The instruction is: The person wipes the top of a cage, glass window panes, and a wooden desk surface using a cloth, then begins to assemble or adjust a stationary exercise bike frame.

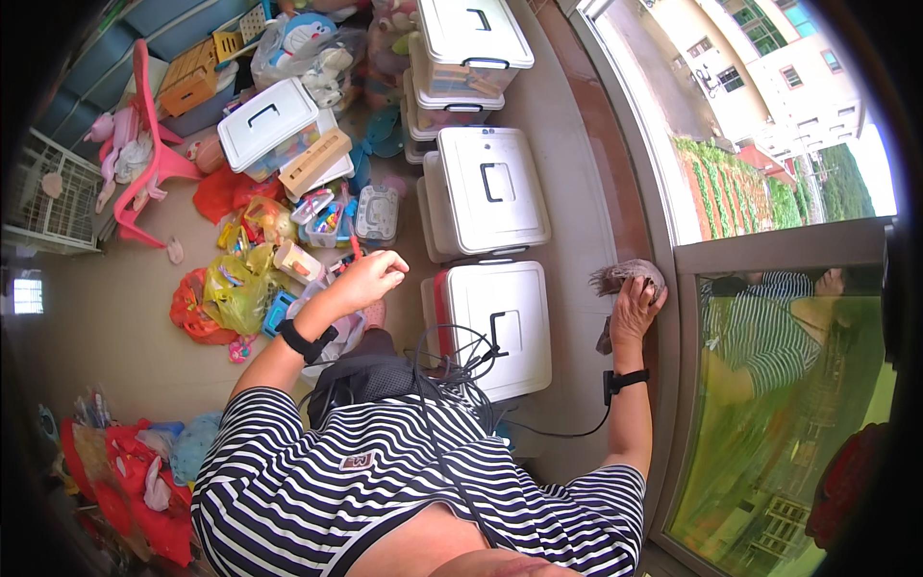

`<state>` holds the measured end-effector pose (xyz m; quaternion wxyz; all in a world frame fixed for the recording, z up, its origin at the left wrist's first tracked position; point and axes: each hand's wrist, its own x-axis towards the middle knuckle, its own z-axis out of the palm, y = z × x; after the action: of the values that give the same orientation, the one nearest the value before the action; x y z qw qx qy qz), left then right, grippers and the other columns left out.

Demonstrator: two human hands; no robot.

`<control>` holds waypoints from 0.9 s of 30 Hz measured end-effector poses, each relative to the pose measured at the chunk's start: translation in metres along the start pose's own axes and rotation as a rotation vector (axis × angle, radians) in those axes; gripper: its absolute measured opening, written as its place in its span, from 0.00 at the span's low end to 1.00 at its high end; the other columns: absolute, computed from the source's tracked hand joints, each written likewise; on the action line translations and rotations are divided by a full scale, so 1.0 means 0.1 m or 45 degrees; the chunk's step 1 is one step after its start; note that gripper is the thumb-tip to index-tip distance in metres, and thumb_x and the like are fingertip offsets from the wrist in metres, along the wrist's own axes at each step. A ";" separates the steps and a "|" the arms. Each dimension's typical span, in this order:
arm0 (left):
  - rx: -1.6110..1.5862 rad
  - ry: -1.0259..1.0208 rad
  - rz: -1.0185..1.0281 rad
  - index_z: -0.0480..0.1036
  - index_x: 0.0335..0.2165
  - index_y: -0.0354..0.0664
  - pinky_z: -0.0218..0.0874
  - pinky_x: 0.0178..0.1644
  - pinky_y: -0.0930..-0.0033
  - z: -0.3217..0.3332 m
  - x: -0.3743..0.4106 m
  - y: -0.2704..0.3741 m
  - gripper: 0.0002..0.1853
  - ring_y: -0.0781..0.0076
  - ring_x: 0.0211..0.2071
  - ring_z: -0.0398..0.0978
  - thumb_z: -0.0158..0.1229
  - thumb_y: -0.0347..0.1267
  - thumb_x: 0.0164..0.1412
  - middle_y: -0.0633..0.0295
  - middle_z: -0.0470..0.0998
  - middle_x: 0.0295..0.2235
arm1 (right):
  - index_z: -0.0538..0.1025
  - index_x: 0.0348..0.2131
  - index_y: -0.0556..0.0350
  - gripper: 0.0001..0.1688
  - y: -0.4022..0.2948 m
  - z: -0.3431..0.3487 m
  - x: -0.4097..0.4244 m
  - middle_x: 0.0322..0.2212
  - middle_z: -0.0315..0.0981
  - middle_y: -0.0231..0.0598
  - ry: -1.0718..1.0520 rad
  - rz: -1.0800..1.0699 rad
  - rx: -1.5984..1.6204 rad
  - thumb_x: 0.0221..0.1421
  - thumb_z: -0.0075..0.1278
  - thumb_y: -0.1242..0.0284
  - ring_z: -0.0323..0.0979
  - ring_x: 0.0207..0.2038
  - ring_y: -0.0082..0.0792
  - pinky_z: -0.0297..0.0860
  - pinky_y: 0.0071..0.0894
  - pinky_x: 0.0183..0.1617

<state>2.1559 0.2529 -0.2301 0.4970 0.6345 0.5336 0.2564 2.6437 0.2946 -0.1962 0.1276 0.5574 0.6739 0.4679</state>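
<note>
My right hand [634, 306] grips a crumpled grey-brown rag [613, 276] with frayed ends. It presses the rag on the reddish-brown window sill [613, 159], close against the metal window frame [667, 317]. A darker piece of cloth [603, 337] shows by the wrist; whether it belongs to the rag I cannot tell. My left hand [369, 278] hangs in the air with loosely bent fingers and holds nothing. Lidded plastic storage boxes [497, 324] stand in a row between my hands, the nearest with a white lid and black handle.
Loose black cable [461, 353] lies coiled at my waist and runs to my right wristband. On the left are toy-filled bags [241, 288], small bins [376, 215], a pink plastic chair [148, 159] and a wire cage [54, 191]. Stacked boxes [472, 32] rise ahead.
</note>
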 end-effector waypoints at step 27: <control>-0.263 0.374 -0.156 0.71 0.37 0.36 0.65 0.36 0.73 -1.20 -0.19 -0.91 0.07 0.75 0.32 0.73 0.52 0.28 0.60 0.60 0.75 0.32 | 0.69 0.49 0.54 0.31 -0.27 0.61 1.31 0.48 0.58 0.37 -0.027 -0.220 0.205 0.44 0.53 0.65 0.54 0.53 0.42 0.47 0.60 0.63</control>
<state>2.0095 0.2722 -0.2637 0.4907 0.5022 0.6090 0.3690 2.6237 0.4401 -0.2031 0.1292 0.5105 0.7535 0.3936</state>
